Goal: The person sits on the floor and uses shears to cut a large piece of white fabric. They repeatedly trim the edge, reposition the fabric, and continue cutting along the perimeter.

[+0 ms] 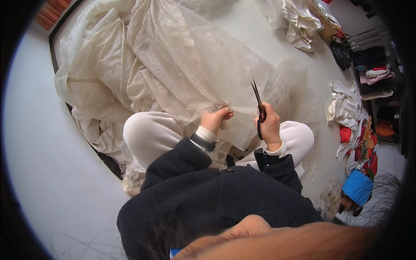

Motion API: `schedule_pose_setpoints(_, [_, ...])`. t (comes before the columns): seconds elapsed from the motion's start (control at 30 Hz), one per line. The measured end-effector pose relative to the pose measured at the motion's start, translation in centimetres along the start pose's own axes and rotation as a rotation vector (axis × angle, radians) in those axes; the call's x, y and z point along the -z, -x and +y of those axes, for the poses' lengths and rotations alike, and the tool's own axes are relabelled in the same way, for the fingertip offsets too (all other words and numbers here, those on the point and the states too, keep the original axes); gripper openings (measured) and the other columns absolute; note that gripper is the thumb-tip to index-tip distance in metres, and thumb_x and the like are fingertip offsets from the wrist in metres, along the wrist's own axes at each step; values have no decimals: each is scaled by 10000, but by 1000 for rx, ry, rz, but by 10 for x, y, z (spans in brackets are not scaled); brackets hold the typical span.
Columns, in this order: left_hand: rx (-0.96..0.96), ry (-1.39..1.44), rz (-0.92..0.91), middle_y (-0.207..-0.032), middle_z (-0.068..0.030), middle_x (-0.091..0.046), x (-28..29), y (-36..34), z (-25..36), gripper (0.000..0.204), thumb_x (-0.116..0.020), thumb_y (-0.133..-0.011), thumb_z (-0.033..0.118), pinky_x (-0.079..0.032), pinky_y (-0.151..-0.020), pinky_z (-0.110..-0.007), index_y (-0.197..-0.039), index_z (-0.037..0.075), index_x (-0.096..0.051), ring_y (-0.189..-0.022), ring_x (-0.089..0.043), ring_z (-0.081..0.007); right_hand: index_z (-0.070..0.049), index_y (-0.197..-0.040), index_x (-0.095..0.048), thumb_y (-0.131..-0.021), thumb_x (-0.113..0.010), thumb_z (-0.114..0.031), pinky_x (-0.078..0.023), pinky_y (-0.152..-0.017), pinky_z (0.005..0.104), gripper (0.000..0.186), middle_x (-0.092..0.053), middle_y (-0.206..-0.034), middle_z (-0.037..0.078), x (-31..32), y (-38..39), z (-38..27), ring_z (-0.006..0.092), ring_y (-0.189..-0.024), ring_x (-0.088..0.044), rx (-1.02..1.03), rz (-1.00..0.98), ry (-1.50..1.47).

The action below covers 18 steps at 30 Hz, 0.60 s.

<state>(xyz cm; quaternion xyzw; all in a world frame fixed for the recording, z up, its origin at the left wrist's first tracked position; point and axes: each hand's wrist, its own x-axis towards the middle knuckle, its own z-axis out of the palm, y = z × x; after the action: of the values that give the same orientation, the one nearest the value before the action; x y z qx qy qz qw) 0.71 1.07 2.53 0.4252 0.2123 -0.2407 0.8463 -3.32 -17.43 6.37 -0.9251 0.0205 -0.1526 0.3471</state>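
Observation:
A large heap of sheer ivory tulle with glittery panels (pixel 160 56) spreads in front of me and over my lap. My left hand (pixel 214 119) pinches an edge of this tulle between thumb and fingers. To its right, my right hand (pixel 270 125) is closed round black-handled scissors (pixel 256 93), whose dark blades point up and away. The blades look nearly closed, with a thin strip of tulle stretching from the left hand toward the right. Whether the right fingers also grip that strip, I cannot tell.
My bent knees (pixel 151 132) in white trousers flank the work. White satin cloth (pixel 299 26) lies at the far right. Nearer on the right are another white cloth pile (pixel 344 104), a blue container (pixel 358 187) and shelves of folded clothes (pixel 375 76). A white wall stands at left.

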Motion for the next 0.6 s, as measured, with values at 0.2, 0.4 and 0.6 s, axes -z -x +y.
schedule_pose_setpoints(0.2, [42,-62,-28,-857,-144,-655,6,-6,0,209,-655,-782,44,-517,-735,-312,-935,-88,-603,-765,-654,-240,-43,-989,-541,-655,-576,34,-419,-530,258,344,-515,-646,74,6,-5,3,163,-522,-492,-32,-95,-17])
schedule_pose_setpoints(0.4, [110,24,-127,-911,-125,-646,15,-15,-10,221,-660,-812,97,-500,-780,-310,-968,-50,-606,-841,-634,-218,-43,-978,-544,-682,-582,38,-405,-539,229,310,-482,-628,28,5,3,2,100,-540,-462,-95,-109,-164])
schedule_pose_setpoints(0.6, [233,241,-220,-937,-95,-636,9,-15,-21,270,-661,-837,192,-478,-834,-332,-991,-23,-606,-909,-606,-201,-61,-1025,-519,-720,-618,44,-396,-550,207,337,-477,-638,-7,-9,26,3,63,-572,-455,-136,-112,-308])
